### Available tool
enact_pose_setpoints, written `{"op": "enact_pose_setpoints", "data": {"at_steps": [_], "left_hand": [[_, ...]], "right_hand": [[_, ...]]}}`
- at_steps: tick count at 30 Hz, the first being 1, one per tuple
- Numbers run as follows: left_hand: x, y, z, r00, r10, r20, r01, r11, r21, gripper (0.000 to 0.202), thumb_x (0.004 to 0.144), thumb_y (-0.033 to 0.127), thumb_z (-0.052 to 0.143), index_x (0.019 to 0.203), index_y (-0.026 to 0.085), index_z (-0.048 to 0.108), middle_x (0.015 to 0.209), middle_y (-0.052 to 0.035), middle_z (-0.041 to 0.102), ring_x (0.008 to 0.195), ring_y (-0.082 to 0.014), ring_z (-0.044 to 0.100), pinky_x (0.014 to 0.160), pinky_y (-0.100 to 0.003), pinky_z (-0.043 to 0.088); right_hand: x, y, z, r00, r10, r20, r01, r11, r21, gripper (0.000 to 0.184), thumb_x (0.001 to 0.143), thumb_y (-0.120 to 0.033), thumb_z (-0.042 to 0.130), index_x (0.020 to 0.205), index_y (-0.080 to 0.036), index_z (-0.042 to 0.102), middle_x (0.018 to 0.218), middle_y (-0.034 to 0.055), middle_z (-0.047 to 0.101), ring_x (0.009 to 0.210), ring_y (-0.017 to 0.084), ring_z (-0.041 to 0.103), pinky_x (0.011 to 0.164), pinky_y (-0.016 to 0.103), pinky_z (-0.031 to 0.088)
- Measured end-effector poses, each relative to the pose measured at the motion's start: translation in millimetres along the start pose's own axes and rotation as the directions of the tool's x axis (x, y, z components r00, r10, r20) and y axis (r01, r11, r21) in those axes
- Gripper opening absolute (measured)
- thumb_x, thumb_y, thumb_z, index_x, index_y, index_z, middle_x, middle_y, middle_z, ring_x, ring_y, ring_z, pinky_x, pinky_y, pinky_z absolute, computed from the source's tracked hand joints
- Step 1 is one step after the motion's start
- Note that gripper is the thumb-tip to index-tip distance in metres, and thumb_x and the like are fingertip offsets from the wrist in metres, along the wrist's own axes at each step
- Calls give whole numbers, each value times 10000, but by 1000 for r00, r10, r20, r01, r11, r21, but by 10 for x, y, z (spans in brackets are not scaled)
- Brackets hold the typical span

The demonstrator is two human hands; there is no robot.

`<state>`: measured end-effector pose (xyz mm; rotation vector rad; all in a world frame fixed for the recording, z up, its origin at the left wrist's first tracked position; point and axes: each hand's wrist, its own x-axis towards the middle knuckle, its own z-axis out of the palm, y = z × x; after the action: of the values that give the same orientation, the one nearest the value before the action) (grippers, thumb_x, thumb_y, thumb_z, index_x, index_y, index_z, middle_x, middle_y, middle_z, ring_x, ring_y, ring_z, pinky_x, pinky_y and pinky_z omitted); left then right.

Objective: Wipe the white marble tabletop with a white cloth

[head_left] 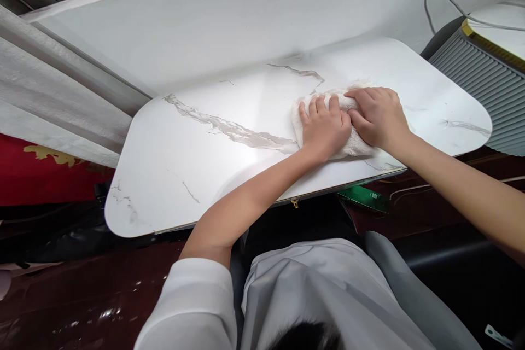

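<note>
A white fluffy cloth (pixel 356 145) lies bunched on the right half of a white marble-patterned tabletop (pixel 205 175). My left hand (pixel 324 126) presses flat on the cloth's left part, fingers together and pointing away from me. My right hand (pixel 379 115) lies on the cloth's right part, fingers pointing left and touching the left hand. Most of the cloth is hidden under both hands.
The tabletop has rounded corners and grey veins. A white wall runs behind it. A grey ribbed unit (pixel 479 76) with a marble top stands at the right. A green object (pixel 363 197) sits under the table's front edge. Dark red floor lies below.
</note>
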<state>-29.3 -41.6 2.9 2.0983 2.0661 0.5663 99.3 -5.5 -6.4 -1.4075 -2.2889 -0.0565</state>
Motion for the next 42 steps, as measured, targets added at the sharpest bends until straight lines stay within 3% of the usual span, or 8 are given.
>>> {"op": "enact_pose_setpoints", "data": {"at_steps": [6, 11, 15, 22, 25, 28, 36, 42], "left_hand": [[158, -15, 2, 1000, -3, 10, 3, 1000, -18, 457, 994, 246, 317, 1430, 227, 453, 1520, -79, 456, 1475, -213, 311, 1263, -440, 122], [300, -36, 13, 1000, -5, 10, 5, 999, -37, 474, 984, 241, 307, 1434, 242, 457, 1520, -64, 460, 1490, -221, 289, 1263, -453, 124], [441, -67, 45, 1000, -9, -2, 9, 999, -38, 471, 982, 236, 306, 1422, 289, 465, 1515, -27, 473, 1494, -204, 282, 1262, -448, 119], [767, -142, 81, 1000, -13, -13, 12, 997, -71, 450, 970, 226, 322, 1380, 251, 505, 1468, -59, 508, 1479, -233, 312, 1260, -436, 127], [910, -173, 91, 1000, 1, -22, -3, 996, -85, 464, 958, 203, 322, 1385, 190, 504, 1433, -91, 528, 1437, -236, 369, 1252, -465, 154], [1052, -201, 113, 1000, -10, -13, 9, 995, -102, 470, 958, 210, 308, 1395, 215, 479, 1451, -67, 516, 1429, -221, 363, 1252, -439, 141], [1389, -212, 201, 999, -44, -6, 44, 995, -91, 474, 953, 274, 259, 1387, 326, 442, 1474, 64, 512, 1432, -206, 305, 1263, -395, 106], [1565, -170, 207, 999, 1, -44, -5, 995, -97, 452, 953, 223, 331, 1367, 229, 512, 1421, -50, 557, 1406, -254, 407, 1261, -450, 211]], "right_hand": [[132, 50, 42, 1000, 28, 3, -28, 1000, -13, 408, 879, -296, 352, 1212, -231, 578, 1192, 106, 646, 1186, 315, 529, 1062, 527, 355], [266, 145, 108, 999, 28, 28, -28, 1000, 1, 395, 982, -403, 269, 1251, -330, 549, 1225, 84, 633, 1205, 341, 508, 1042, 568, 335], [405, 197, 163, 997, 52, 64, -50, 999, -21, 440, 994, -442, 230, 1272, -282, 532, 1241, 101, 622, 1227, 347, 485, 1051, 564, 313], [729, 324, 333, 990, 113, 87, -118, 992, 54, 498, 984, -523, 151, 1288, -355, 508, 1290, 49, 614, 1260, 337, 406, 1089, 551, 215], [856, 341, 360, 987, 125, 99, -131, 990, 51, 471, 987, -492, 217, 1275, -272, 519, 1282, 103, 605, 1233, 333, 418, 1085, 548, 216], [967, 325, 356, 986, 150, 73, -153, 987, 39, 373, 944, -376, 358, 1209, -202, 557, 1244, 136, 615, 1187, 314, 467, 1072, 519, 273], [1209, 371, 359, 967, 242, 75, -246, 968, 42, 327, 892, -247, 406, 1174, -233, 569, 1274, 106, 603, 1226, 285, 455, 1089, 510, 297], [1364, 500, 386, 966, 252, 59, -253, 967, 6, 406, 877, -297, 402, 1229, -222, 592, 1292, 113, 597, 1254, 322, 467, 1094, 564, 352]]}}
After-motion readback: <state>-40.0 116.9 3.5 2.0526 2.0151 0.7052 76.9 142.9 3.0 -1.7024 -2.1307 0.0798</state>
